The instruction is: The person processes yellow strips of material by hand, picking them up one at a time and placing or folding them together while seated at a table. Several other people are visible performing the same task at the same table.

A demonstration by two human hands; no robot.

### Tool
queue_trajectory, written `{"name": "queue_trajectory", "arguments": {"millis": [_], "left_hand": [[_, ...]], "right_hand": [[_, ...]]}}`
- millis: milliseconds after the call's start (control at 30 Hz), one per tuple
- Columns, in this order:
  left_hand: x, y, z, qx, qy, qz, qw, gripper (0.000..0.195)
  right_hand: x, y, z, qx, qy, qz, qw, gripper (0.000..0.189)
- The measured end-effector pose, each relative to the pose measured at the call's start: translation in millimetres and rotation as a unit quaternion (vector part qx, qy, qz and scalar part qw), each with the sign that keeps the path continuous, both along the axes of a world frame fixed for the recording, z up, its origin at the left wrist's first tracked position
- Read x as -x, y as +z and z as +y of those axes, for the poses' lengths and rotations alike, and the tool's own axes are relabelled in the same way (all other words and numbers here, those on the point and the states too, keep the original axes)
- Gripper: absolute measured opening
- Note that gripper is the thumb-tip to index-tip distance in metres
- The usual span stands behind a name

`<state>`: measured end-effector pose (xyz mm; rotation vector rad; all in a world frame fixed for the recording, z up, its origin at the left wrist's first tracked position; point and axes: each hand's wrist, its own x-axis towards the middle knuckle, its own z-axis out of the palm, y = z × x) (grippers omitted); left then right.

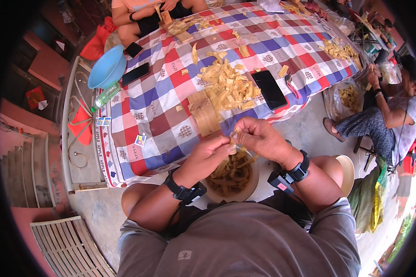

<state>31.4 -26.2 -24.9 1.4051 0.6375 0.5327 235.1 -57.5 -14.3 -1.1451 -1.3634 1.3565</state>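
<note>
Between my two hands, just past the table's near edge, is a small pale yellow strip [233,140]. My left hand [211,154] pinches its lower end, and my right hand [260,138] grips its upper end between thumb and fingers. Below them stands a round bowl [235,197] holding many yellowish-brown strips [230,175]. On the checked tablecloth [173,128], beyond my hands, lies a heap of short yellow folded pieces [228,85]. Wooden blocks [204,116] lie against the heap's near left side.
A black phone [270,90] and red-handled pliers [292,86] lie right of the heap. At the table's left are a blue basin [107,67], a green plastic bottle [105,96] and another phone [136,74]. One person [149,14] sits across; another [395,110] sits at right.
</note>
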Motion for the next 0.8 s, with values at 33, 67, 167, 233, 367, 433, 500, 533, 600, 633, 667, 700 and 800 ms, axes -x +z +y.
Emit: {"name": "queue_trajectory", "arguments": {"millis": [33,67,167,233,367,433,500,533,600,633,667,700,800], "left_hand": [[0,-8,3,-0.099,-0.002,0.024,0.995,0.026],[0,-15,6,-0.197,-0.005,0.047,0.979,0.021],[-4,-24,10,-0.121,-0.006,0.004,0.993,0.018],[-3,-20,8,-0.102,0.014,-0.005,0.995,0.019],[3,-5,7,0.067,0.1,-0.017,0.993,0.018],[3,-4,10,0.069,0.114,-0.089,0.987,0.017],[6,-6,12,0.118,0.137,-0.157,0.971,0.017],[9,-5,13,0.155,0.138,-0.183,0.961,0.016],[12,-1,16,0.15,0.133,-0.171,0.965,0.016],[14,1,18,0.145,0.128,-0.157,0.968,0.016],[19,2,22,0.145,0.129,-0.157,0.968,0.016],[23,3,27,0.085,0.108,-0.087,0.987,0.016],[23,16,26,-0.03,0.072,0.018,0.997,0.021]], "right_hand": [[5,-3,0,-0.044,0.015,0.009,0.999,0.01],[5,-1,-2,-0.02,0.02,-0.017,0.999,0.01],[13,6,-2,-0.129,0.033,-0.204,0.97,0.01],[14,6,-1,-0.106,0.033,-0.211,0.971,0.011],[16,-17,0,-0.043,-0.045,-0.035,0.997,0.016],[18,-20,-2,-0.044,-0.047,-0.014,0.998,0.021],[17,-19,-5,-0.016,0.047,-0.047,0.998,0.026],[14,-15,-6,0.023,0.064,-0.068,0.995,0.028],[10,0,-7,0.046,0.065,-0.046,0.996,0.026],[10,5,-7,0.07,0.064,-0.023,0.995,0.026],[9,6,-6,0.07,0.066,-0.023,0.995,0.026],[8,8,-5,0.081,0.072,-0.043,0.993,0.026],[7,7,-4,0.088,0.085,-0.081,0.989,0.028]]}}
